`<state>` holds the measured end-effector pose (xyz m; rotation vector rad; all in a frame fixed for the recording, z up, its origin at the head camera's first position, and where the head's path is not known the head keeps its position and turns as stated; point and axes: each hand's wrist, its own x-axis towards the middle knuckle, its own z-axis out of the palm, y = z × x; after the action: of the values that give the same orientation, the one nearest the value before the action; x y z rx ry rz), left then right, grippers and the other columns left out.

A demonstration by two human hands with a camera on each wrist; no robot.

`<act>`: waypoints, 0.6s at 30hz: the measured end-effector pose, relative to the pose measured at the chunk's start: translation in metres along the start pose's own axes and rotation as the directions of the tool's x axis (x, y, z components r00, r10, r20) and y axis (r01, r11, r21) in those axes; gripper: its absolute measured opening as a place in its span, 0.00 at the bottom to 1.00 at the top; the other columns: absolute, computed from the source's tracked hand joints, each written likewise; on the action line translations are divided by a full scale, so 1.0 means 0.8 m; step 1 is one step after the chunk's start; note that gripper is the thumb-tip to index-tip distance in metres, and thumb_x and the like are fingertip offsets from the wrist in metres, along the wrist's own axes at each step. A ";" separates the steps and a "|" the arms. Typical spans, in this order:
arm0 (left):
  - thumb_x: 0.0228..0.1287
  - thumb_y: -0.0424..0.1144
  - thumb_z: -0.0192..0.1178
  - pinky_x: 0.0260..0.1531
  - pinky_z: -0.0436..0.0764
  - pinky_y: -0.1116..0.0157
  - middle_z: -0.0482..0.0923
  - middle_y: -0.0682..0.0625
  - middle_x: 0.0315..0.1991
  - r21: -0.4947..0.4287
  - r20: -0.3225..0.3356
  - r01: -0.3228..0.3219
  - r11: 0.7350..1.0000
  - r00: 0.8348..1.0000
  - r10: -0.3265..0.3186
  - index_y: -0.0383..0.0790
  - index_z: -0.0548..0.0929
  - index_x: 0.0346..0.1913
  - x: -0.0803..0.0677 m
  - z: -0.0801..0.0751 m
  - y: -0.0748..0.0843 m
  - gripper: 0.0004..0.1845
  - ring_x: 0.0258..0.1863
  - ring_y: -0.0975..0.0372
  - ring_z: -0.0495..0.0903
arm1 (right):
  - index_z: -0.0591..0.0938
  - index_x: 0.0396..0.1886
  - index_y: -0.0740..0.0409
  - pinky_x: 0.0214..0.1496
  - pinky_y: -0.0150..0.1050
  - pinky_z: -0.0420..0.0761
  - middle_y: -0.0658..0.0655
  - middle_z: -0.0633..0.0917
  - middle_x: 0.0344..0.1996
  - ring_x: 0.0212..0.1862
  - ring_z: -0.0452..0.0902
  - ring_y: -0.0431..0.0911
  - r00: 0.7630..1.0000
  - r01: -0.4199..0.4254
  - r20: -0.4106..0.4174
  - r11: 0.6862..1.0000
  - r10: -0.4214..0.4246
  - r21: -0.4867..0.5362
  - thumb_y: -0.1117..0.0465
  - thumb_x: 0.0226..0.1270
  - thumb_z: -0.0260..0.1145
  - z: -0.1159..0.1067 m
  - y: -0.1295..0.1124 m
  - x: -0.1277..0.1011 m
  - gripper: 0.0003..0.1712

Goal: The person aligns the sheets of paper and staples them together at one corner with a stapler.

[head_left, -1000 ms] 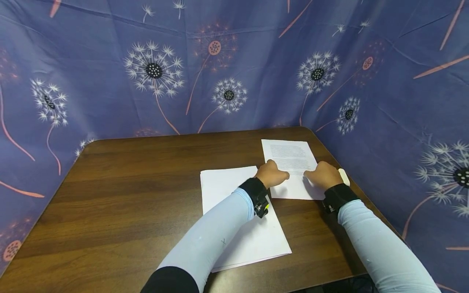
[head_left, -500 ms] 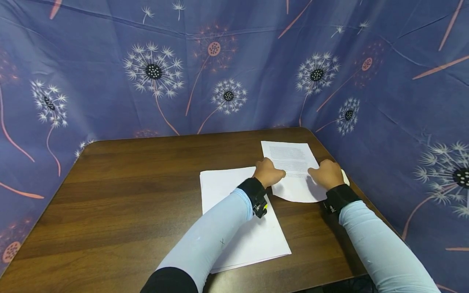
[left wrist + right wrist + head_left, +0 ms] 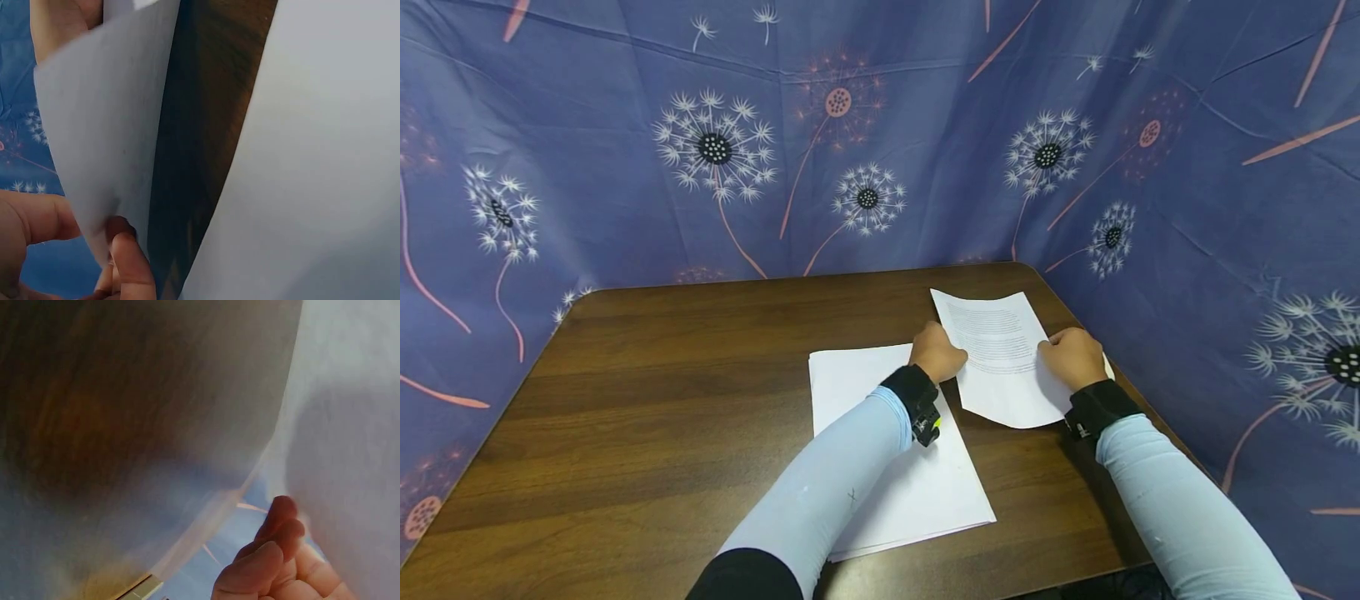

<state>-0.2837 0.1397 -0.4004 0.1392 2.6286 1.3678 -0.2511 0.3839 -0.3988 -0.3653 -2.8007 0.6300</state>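
A printed sheet of paper (image 3: 1003,392) is raised off the table at the right, bowed along its near edge. My left hand (image 3: 938,353) pinches its left edge between thumb and fingers. At the opposite edge, my right hand (image 3: 1073,358) pinches it the same way. The left wrist view shows the curved sheet (image 3: 112,119) with thumb and fingertips (image 3: 132,262) at its edge. In the right wrist view the fingertips (image 3: 284,528) meet the paper's edge. Below my left forearm lies a stack of white paper (image 3: 853,387), partly covered by that arm.
The brown wooden table (image 3: 662,417) extends to the left and front. A blue curtain with dandelion print (image 3: 925,125) hangs along its back and right side. A small white object (image 3: 1108,367) shows at the right edge, mostly hidden behind my right hand.
The printed sheet has gone from lying flat to lifted and bowed, its near edge shifting toward me. My left hand has moved slightly left, my right hand slightly right.
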 end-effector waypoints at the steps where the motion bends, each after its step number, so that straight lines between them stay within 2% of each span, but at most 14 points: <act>1: 0.65 0.38 0.67 0.37 0.82 0.59 0.83 0.42 0.44 0.010 0.001 -0.004 1.000 1.000 0.004 0.32 0.77 0.55 0.000 -0.002 -0.001 0.20 0.38 0.55 0.81 | 0.89 0.31 0.65 0.33 0.46 0.76 0.68 0.89 0.36 0.38 0.83 0.62 1.000 0.003 -0.012 1.000 -0.003 0.007 0.58 0.66 0.56 0.000 0.000 -0.001 0.19; 4: 0.66 0.39 0.66 0.31 0.80 0.60 0.85 0.44 0.40 0.015 0.001 -0.015 1.000 1.000 0.015 0.32 0.81 0.50 -0.003 -0.008 -0.002 0.15 0.33 0.56 0.80 | 0.88 0.28 0.63 0.31 0.42 0.73 0.65 0.88 0.33 0.35 0.81 0.60 1.000 0.010 -0.030 1.000 -0.010 0.017 0.60 0.66 0.56 -0.003 -0.001 -0.005 0.17; 8: 0.67 0.40 0.64 0.27 0.77 0.62 0.85 0.46 0.36 0.033 0.001 -0.032 0.999 0.999 0.032 0.33 0.84 0.45 -0.004 -0.017 -0.008 0.12 0.30 0.58 0.78 | 0.87 0.32 0.63 0.31 0.41 0.72 0.66 0.88 0.36 0.38 0.81 0.61 1.000 -0.006 -0.010 1.000 0.006 0.015 0.59 0.67 0.56 -0.006 -0.002 -0.010 0.16; 11: 0.67 0.40 0.64 0.23 0.74 0.64 0.80 0.50 0.28 0.045 -0.003 -0.053 0.998 0.999 0.053 0.37 0.83 0.34 -0.004 -0.026 -0.013 0.09 0.27 0.59 0.76 | 0.87 0.35 0.63 0.30 0.41 0.72 0.66 0.87 0.39 0.39 0.80 0.61 0.999 -0.033 0.006 0.999 0.033 0.014 0.57 0.68 0.55 -0.008 -0.004 -0.013 0.17; 14: 0.66 0.40 0.63 0.20 0.70 0.66 0.74 0.54 0.20 0.050 -0.014 -0.074 0.996 0.997 0.074 0.42 0.77 0.23 -0.002 -0.037 -0.018 0.14 0.22 0.61 0.73 | 0.87 0.35 0.61 0.30 0.41 0.72 0.65 0.87 0.38 0.38 0.80 0.59 0.999 -0.040 0.003 0.999 0.040 0.013 0.56 0.68 0.55 -0.011 -0.007 -0.014 0.17; 18: 0.66 0.39 0.62 0.19 0.69 0.67 0.72 0.55 0.16 0.053 -0.025 -0.099 0.994 0.995 0.101 0.45 0.74 0.18 -0.003 -0.053 -0.021 0.17 0.20 0.62 0.73 | 0.86 0.33 0.60 0.28 0.40 0.72 0.61 0.86 0.33 0.35 0.78 0.56 0.999 -0.043 0.006 0.999 0.043 0.033 0.55 0.69 0.56 -0.015 -0.013 -0.017 0.16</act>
<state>-0.2896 0.0953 -0.3899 0.2639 2.7153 1.3414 -0.2368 0.3749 -0.3864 -0.4188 -2.7901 0.6869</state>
